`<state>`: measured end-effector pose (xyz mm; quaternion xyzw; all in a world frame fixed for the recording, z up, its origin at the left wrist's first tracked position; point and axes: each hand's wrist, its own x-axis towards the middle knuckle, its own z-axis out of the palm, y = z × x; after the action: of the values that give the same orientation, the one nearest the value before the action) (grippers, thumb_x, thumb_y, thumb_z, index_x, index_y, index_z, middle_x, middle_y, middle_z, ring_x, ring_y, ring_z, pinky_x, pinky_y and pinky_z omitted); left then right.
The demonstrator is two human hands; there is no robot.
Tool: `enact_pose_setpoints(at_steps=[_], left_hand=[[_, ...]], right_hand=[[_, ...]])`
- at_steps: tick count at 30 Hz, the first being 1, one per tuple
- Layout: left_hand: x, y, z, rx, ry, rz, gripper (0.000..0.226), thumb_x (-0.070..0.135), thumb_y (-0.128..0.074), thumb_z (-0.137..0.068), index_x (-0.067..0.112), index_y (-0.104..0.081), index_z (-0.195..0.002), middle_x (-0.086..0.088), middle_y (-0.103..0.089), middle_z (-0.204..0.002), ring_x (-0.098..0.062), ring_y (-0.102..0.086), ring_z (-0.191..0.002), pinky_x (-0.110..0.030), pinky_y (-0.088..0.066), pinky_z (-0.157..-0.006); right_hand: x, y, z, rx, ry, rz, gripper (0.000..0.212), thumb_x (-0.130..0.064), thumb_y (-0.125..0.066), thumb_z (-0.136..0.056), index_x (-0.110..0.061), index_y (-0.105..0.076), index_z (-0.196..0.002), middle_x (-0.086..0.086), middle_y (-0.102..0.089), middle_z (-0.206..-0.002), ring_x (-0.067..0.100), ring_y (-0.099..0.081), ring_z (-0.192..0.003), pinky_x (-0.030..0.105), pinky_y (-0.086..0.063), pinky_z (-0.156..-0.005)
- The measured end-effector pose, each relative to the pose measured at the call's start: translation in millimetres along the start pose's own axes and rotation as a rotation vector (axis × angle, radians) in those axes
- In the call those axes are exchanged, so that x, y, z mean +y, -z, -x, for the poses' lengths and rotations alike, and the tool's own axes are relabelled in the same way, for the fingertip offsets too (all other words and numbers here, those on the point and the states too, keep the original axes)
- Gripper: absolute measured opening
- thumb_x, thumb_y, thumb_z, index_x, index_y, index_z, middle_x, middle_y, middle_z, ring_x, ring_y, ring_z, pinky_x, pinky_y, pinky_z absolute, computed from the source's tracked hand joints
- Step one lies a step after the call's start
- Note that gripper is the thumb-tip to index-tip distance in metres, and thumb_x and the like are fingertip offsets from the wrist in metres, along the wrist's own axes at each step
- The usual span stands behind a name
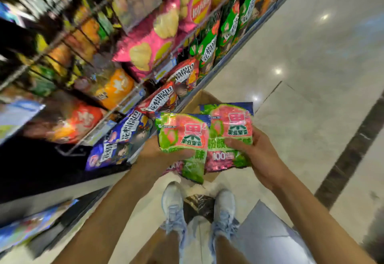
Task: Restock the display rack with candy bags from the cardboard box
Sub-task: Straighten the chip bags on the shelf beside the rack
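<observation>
My left hand grips a green and pink candy bag from below, thumb across its front. My right hand grips a second bag of the same kind, thumb laid over its lower half. Both bags are held side by side above the cardboard box, which stands on the floor against the foot of the display rack. Most of the box is hidden behind the bags. The rack fills the left of the view, with wire shelves full of snack bags.
Pink chip bags, green, red and blue snack bags hang or lean on the rack's lower shelves. My two feet in light shoes stand on the pale tiled floor, which stretches to the right.
</observation>
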<state>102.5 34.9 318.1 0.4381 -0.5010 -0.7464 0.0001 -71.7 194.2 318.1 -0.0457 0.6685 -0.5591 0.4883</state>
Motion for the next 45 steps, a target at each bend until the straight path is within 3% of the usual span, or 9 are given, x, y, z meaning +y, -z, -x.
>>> enact_pose_setpoints(at_steps=[7, 16, 21, 25, 28, 34, 38, 41, 45], left_hand=[[143, -19, 156, 0.145, -0.172, -0.054, 0.052, 0.018, -0.089, -0.068, 0.016, -0.069, -0.116, -0.004, -0.074, -0.114, -0.022, -0.069, -0.108, -0.039, -0.053, -0.092], [237, -48, 324, 0.404, -0.383, -0.076, 0.037, 0.011, -0.084, -0.07, 0.018, -0.07, -0.103, 0.007, -0.078, -0.094, -0.006, -0.073, -0.083, -0.014, -0.053, -0.065], [249, -44, 408, 0.54, -0.456, 0.024, 0.039, 0.006, -0.08, -0.075, 0.012, -0.066, -0.111, 0.0, -0.078, -0.095, -0.017, -0.075, -0.084, -0.029, -0.059, -0.067], [244, -27, 463, 0.644, -0.512, 0.072, 0.038, 0.007, -0.079, -0.075, 0.015, -0.066, -0.11, 0.005, -0.078, -0.092, -0.01, -0.074, -0.081, -0.016, -0.054, -0.058], [238, -6, 500, 0.731, -0.552, 0.079, 0.041, 0.017, -0.081, -0.072, 0.021, -0.065, -0.109, 0.011, -0.077, -0.091, -0.005, -0.073, -0.08, -0.013, -0.052, -0.056], [214, 47, 565, 0.869, -0.617, 0.119, 0.047, 0.025, -0.082, -0.061, 0.022, -0.067, -0.105, 0.01, -0.077, -0.093, -0.009, -0.073, -0.085, -0.017, -0.055, -0.066], [197, 83, 604, 0.93, -0.65, 0.133, 0.044, 0.025, -0.082, -0.065, 0.024, -0.066, -0.105, 0.01, -0.077, -0.092, -0.009, -0.073, -0.083, -0.019, -0.056, -0.065], [192, 106, 631, 0.97, -0.669, 0.115, 0.049, 0.037, -0.081, -0.062, 0.029, -0.066, -0.107, 0.013, -0.076, -0.096, -0.007, -0.072, -0.087, -0.026, -0.056, -0.072], [186, 126, 657, 1.018, -0.715, 0.123, 0.049, 0.041, -0.08, -0.061, 0.033, -0.065, -0.107, 0.01, -0.075, -0.092, -0.007, -0.064, -0.066, -0.04, -0.052, -0.054]], right_hand=[[-140, -42, 133, -0.094, 0.15, 0.071, 0.047, -0.02, -0.079, -0.071, -0.022, -0.065, -0.116, -0.002, -0.077, -0.105, 0.018, -0.074, -0.097, 0.03, -0.058, -0.077], [-247, -72, 263, -0.136, 0.317, 0.12, 0.039, -0.015, -0.077, -0.078, -0.023, -0.066, -0.114, -0.005, -0.077, -0.101, 0.015, -0.074, -0.092, 0.033, -0.059, -0.077], [-286, -99, 311, -0.275, 0.378, 0.179, 0.037, -0.018, -0.078, -0.076, -0.025, -0.066, -0.111, -0.006, -0.078, -0.097, 0.015, -0.075, -0.088, 0.031, -0.06, -0.072], [-305, -133, 342, -0.404, 0.453, 0.219, 0.037, -0.017, -0.076, -0.078, -0.03, -0.065, -0.111, -0.011, -0.076, -0.1, 0.008, -0.073, -0.093, 0.023, -0.057, -0.073], [-313, -165, 365, -0.464, 0.494, 0.232, 0.037, -0.01, -0.074, -0.081, -0.039, -0.058, -0.098, -0.036, -0.069, -0.082, -0.014, -0.065, -0.083, 0.002, -0.047, -0.062], [-304, -233, 414, -0.555, 0.572, 0.287, 0.04, -0.012, -0.074, -0.08, -0.043, -0.052, -0.094, -0.045, -0.063, -0.073, -0.025, -0.059, -0.077, -0.001, -0.044, -0.06], [-283, -279, 441, -0.609, 0.56, 0.259, 0.04, -0.019, -0.076, -0.08, -0.042, -0.058, -0.107, -0.037, -0.069, -0.092, -0.017, -0.063, -0.092, 0.002, -0.047, -0.072], [-272, -311, 463, -0.639, 0.567, 0.257, 0.084, -0.054, -0.086, -0.063, -0.036, -0.051, -0.137, -0.021, -0.063, -0.13, 0.002, -0.056, -0.124, 0.036, -0.042, -0.111], [-261, -336, 480, -0.601, 0.589, 0.256, 0.081, -0.054, -0.084, -0.06, -0.036, -0.051, -0.132, -0.023, -0.053, -0.128, 0.001, -0.051, -0.119, 0.033, -0.036, -0.107]])
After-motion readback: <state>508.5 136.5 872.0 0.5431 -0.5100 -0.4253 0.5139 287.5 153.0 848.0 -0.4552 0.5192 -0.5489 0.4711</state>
